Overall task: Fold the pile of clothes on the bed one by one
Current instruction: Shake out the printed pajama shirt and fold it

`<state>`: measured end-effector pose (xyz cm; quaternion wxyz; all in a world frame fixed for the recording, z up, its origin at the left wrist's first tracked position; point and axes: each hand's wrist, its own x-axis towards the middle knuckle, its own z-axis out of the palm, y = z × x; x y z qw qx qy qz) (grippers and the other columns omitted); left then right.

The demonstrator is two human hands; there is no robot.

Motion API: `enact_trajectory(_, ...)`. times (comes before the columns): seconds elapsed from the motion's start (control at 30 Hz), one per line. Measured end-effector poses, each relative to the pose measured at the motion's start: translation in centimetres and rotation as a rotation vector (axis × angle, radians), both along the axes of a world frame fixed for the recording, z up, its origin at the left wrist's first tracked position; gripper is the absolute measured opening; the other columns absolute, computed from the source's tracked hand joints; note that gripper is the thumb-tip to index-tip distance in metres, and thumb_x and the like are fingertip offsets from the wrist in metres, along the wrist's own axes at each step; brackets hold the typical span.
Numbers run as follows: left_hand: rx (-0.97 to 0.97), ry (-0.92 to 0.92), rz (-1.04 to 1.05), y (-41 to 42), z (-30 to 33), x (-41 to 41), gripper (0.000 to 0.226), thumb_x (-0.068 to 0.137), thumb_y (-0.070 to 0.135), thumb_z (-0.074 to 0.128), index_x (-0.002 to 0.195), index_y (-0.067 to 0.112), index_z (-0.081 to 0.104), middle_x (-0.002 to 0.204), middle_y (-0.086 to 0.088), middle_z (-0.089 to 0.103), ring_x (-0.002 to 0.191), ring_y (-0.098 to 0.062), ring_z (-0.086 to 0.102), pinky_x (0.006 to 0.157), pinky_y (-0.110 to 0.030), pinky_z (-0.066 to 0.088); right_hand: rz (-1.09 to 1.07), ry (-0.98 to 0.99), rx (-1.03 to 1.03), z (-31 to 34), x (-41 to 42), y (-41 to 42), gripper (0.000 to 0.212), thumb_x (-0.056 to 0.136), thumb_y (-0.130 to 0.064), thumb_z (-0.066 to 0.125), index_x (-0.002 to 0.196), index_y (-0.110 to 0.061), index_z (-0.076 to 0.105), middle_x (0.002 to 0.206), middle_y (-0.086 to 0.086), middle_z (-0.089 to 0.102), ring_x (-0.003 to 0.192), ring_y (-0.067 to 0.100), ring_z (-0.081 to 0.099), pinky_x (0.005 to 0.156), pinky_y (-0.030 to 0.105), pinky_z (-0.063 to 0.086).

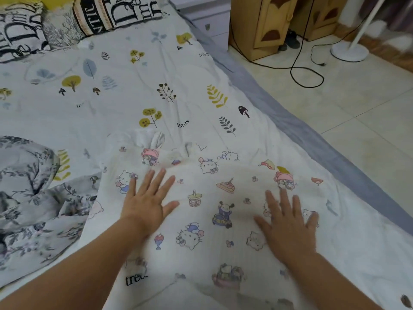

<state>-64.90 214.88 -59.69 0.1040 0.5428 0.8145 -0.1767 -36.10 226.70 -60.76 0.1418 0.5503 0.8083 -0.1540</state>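
A wide bed with a white leaf-printed sheet (138, 90) carries a white cartoon-cat garment (201, 211) spread near its edge, beside a crumpled grey floral cloth (33, 198). The left hand (147, 202) and right hand (288, 227) press flat on the garment, fingers spread.

light: soft, even, dim-ish | shadows: faint | edges: warped, perhaps slightly blurred
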Motion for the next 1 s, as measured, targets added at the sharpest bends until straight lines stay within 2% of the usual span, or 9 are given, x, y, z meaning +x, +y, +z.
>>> enact_trajectory(0.17,-0.095,-0.093,0.019,1.0,1.4,0.2,0.076,0.079,0.071,-0.014,0.14,0.028,-0.025,0.15,0.005,-0.03,0.141,-0.018,-0.023,0.113,-0.049,-0.012,0.028,-0.016,-0.092,2.1,0.4,1.3,0.067,0.095,-0.058,0.014,0.147,-0.029,-0.017,0.156,-0.004,-0.022,0.144,0.019,-0.017,0.115,0.051,0.0)
enact_trajectory(0.3,0.403,-0.226,-0.169,-2.8,3.6,1.5,0.081,0.087,0.068,0.01,0.148,0.016,0.021,0.155,-0.006,0.017,0.144,-0.021,0.007,0.116,-0.04,0.001,0.08,0.117,-0.022,3.8,1.5,-2.2,0.086,0.08,-0.075,-0.002,0.151,-0.025,0.003,0.157,0.0,-0.016,0.144,0.02,-0.016,0.116,0.043,-0.003)
enact_trajectory(0.4,0.377,-0.232,-0.433,-8.0,3.1,2.1,0.078,0.084,0.064,0.044,0.145,0.017,0.032,0.152,-0.01,0.028,0.141,-0.028,0.019,0.113,-0.046,0.012,0.23,0.114,0.051,2.7,2.6,-7.2,0.105,0.072,-0.086,0.012,0.146,-0.012,0.025,0.152,0.019,0.026,0.136,0.032,0.026,0.108,0.048,0.013)
enact_trajectory(0.53,0.189,-0.129,-0.427,-11.3,0.9,0.3,0.124,0.044,0.03,0.088,0.149,0.02,0.022,0.155,-0.007,0.019,0.142,-0.03,0.016,0.112,-0.044,0.01,0.335,0.187,0.391,0.6,3.7,-9.8,0.056,0.091,-0.014,0.031,0.146,-0.016,0.021,0.139,0.02,0.043,0.105,0.041,0.062,0.083,0.056,0.048)
enact_trajectory(0.63,0.284,-0.142,-0.332,-10.8,0.5,0.1,0.143,0.027,0.01,0.093,0.149,0.022,0.019,0.151,-0.003,0.031,0.136,-0.026,0.033,0.11,-0.035,0.029,0.327,0.144,0.294,0.0,4.0,-8.8,0.125,0.049,0.002,0.074,0.151,-0.013,0.003,0.12,0.019,0.063,0.098,0.044,0.064,0.068,0.054,0.054)
enact_trajectory(0.7,0.32,-0.122,-0.329,-10.3,1.0,0.7,0.136,0.017,0.016,0.095,0.14,0.02,0.037,0.135,-0.004,0.052,0.115,-0.027,0.058,0.086,-0.027,0.051,0.362,0.123,0.204,0.4,4.2,-8.4,0.148,0.015,-0.002,0.085,0.148,-0.01,0.021,0.111,0.014,0.068,0.091,0.04,0.068,0.063,0.045,0.056)
enact_trajectory(0.83,0.351,-0.056,-0.364,-11.6,2.9,2.6,0.12,0.011,-0.006,0.082,0.124,0.019,0.052,0.121,-0.005,0.064,0.096,-0.024,0.068,0.062,-0.018,0.053,0.429,0.085,0.277,2.9,5.7,-8.7,0.11,0.0,-0.004,0.084,0.109,-0.01,0.068,0.101,0.009,0.072,0.083,0.034,0.071,0.057,0.036,0.056)
enact_trajectory(0.9,0.364,-0.047,-0.398,-13.2,3.4,3.9,0.119,0.015,-0.005,0.081,0.127,0.017,0.047,0.117,-0.007,0.066,0.094,-0.025,0.069,0.059,-0.019,0.054,0.427,0.115,0.299,3.7,7.2,-9.3,0.11,0.005,0.0,0.083,0.112,-0.012,0.065,0.103,0.009,0.072,0.088,0.034,0.07,0.061,0.038,0.056)
enact_trajectory(1.0,0.412,-0.09,-0.448,-16.5,3.4,6.7,0.079,0.066,-0.008,0.05,0.14,0.014,0.033,0.116,-0.008,0.066,0.093,-0.027,0.069,0.055,-0.023,0.056,0.533,0.173,0.315,3.3,10.4,-11.3,0.09,0.055,0.007,0.062,0.137,-0.018,0.036,0.138,0.0,0.051,0.131,0.03,0.041,0.083,0.037,0.051)
